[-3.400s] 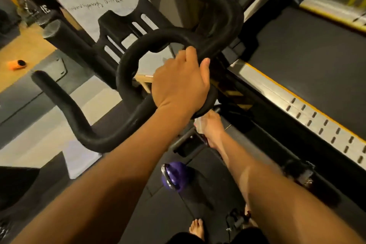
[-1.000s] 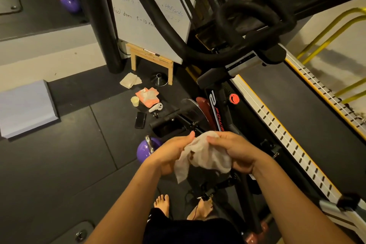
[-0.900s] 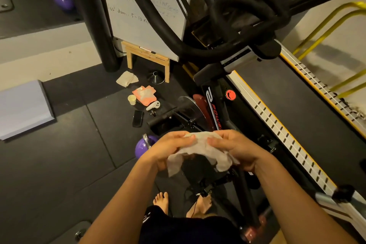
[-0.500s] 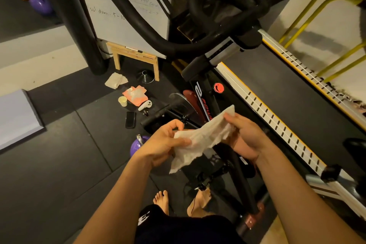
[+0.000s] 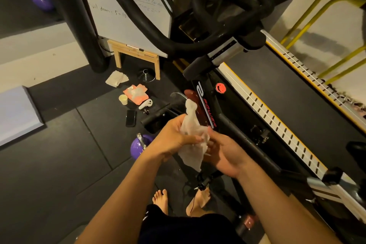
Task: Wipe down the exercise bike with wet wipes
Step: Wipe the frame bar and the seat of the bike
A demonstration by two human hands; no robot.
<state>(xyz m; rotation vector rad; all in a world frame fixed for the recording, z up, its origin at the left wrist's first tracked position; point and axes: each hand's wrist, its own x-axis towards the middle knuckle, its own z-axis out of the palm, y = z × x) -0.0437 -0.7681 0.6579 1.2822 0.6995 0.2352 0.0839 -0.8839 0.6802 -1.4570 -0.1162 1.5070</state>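
White wipe [image 5: 193, 134] no longer stretched flat between the hands as it was half a second back; now bunched into an upright twist, off the bike [image 5: 206, 109], just in front of its frame; left hand [image 5: 174, 138] curls round the middle, right hand [image 5: 223, 154] pinches the lower fold; I read this as refolding for a fresh face, wiping paused. Containers: orange pack [image 5: 136, 94] on the floor [image 5: 59, 154] near the easel [image 5: 136, 53] foot, a white sheet showing on top; small cup [image 5: 123, 99] just beside it, contents unreadable.

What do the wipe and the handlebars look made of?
Wipe: thin white nonwoven cloth, it seems; it crumples and hangs limp. Handlebars: matte black foam or rubber padding, likely; thick, rounded, no shine. What lies under the padding is hidden.
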